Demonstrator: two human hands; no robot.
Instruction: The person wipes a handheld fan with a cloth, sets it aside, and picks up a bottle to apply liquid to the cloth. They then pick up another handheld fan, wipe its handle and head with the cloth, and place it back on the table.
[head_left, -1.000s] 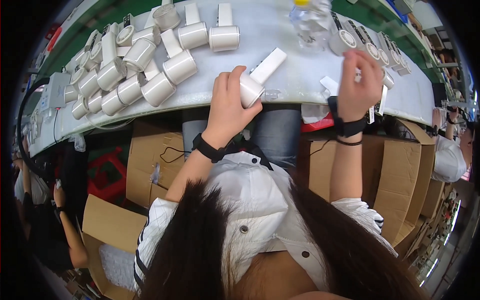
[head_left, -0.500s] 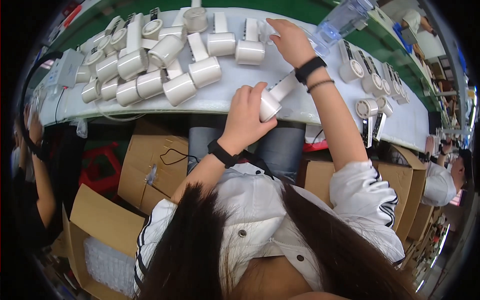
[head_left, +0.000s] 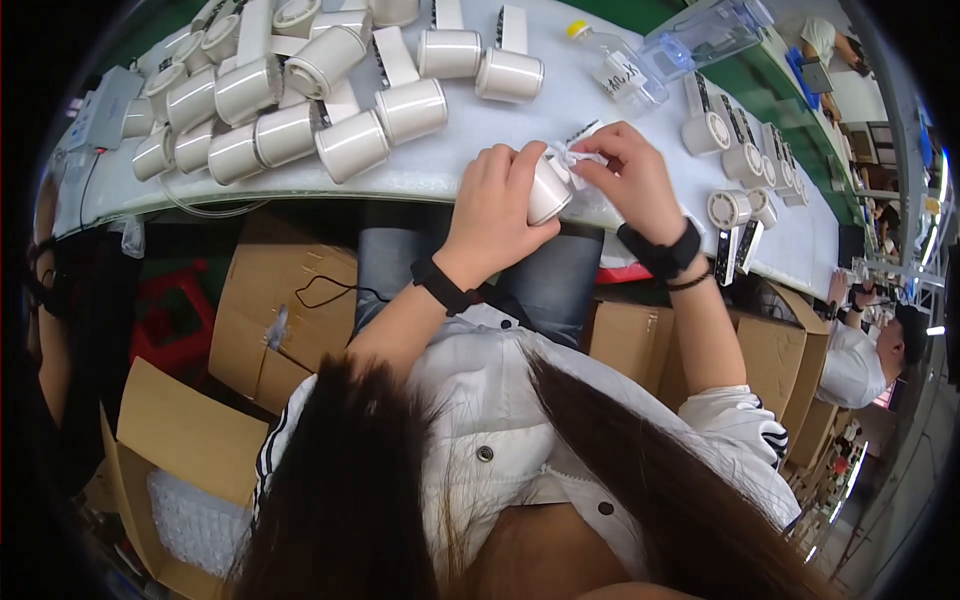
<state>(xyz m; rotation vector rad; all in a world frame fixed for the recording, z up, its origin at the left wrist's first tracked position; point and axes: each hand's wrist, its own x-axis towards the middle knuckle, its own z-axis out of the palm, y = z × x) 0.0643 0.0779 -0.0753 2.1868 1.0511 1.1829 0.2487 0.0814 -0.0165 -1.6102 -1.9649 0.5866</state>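
My left hand [head_left: 490, 215] is wrapped round a white cylindrical device [head_left: 549, 192] with a flat arm, held over the table's near edge. My right hand [head_left: 636, 180] pinches a crumpled white cloth or tissue [head_left: 570, 157] against the device, where the cylinder meets its arm. The far end of that arm shows just beyond the cloth; my fingers hide the rest. Behind my right hand, a clear bottle [head_left: 618, 75] with a yellow cap lies tilted on the white tabletop [head_left: 480, 135].
Several like white devices [head_left: 290, 135] crowd the table's left side. Others [head_left: 742, 162] lie in rows on the right, near a large clear plastic container [head_left: 710, 35]. Open cardboard boxes [head_left: 190, 430] and a red stool [head_left: 172, 315] stand below. Other people sit at both sides.
My right hand has come back from the far side of the table to the device, now with the white cloth or tissue. The bottle has come into sight. My left hand keeps its hold.
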